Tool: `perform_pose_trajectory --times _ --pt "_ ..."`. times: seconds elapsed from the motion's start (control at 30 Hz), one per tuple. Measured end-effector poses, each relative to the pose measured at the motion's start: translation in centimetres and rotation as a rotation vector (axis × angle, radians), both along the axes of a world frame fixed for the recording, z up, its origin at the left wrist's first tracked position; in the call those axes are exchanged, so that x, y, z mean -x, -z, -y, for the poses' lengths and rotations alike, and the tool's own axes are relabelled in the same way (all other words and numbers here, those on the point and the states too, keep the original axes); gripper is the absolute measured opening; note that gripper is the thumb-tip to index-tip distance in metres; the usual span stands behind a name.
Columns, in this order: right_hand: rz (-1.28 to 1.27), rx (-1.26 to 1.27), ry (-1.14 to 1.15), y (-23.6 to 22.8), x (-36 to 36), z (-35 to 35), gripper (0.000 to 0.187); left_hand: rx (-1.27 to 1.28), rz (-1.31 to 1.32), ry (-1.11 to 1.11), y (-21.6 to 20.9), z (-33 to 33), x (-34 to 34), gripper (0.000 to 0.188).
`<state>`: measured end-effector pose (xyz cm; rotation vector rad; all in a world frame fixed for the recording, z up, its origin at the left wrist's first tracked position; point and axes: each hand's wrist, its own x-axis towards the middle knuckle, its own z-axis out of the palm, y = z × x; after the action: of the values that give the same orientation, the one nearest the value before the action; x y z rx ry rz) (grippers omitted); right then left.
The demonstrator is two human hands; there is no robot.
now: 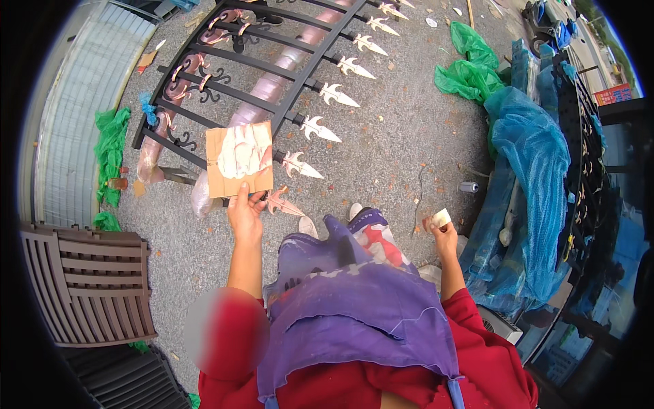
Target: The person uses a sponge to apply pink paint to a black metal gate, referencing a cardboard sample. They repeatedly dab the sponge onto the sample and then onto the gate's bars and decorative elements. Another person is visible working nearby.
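The left hand (245, 215) has a closed grip on the lower edge of a square piece of brown cardboard (219, 185), with the thumb on its upper face. On this cardboard there is a large smeared patch (243, 151) of pale pink, a little shiny. The cardboard is in front of the near end of a black metal fence (312, 68), and it hides some part of it. Just beside the fingers is the nearest pale spear-shaped tip (281, 202); the other tips stand in a row along the fence. The right hand (444, 238) is well apart, to the right side, and its narrow grip pinches a small cream-coloured pad (441, 217); the material I cannot tell. Under the fence lie long tubes wrapped in plastic (262, 92), on the grey ground (381, 170). Farther right, blue netting (531, 136) covers a stack of long pieces.
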<state>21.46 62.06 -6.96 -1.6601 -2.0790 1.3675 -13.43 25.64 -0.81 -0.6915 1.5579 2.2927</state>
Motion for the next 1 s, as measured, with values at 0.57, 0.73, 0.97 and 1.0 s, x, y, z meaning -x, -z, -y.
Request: perform_pose_trajectory --times 0.57,0.73,0.97,1.0 --pt "-0.187 0.058 -0.192 -2.5 13.2 -26.4 0.031 0.102 0.019 -0.116 -2.9 -21.2 -1.2 0.023" --pt "-0.409 0.147 -0.361 -2.0 22.5 -24.0 0.029 0.196 0.030 -0.132 -2.0 -21.6 -0.7 0.021" --pt "-0.662 -0.129 -0.851 -11.0 33.5 -13.7 0.026 0.206 -0.030 0.061 -2.7 -27.5 2.3 0.025" --pt "-0.655 -0.132 -0.870 -11.4 34.2 -13.3 0.026 0.170 -0.026 0.057 -3.2 -27.9 2.5 0.026"
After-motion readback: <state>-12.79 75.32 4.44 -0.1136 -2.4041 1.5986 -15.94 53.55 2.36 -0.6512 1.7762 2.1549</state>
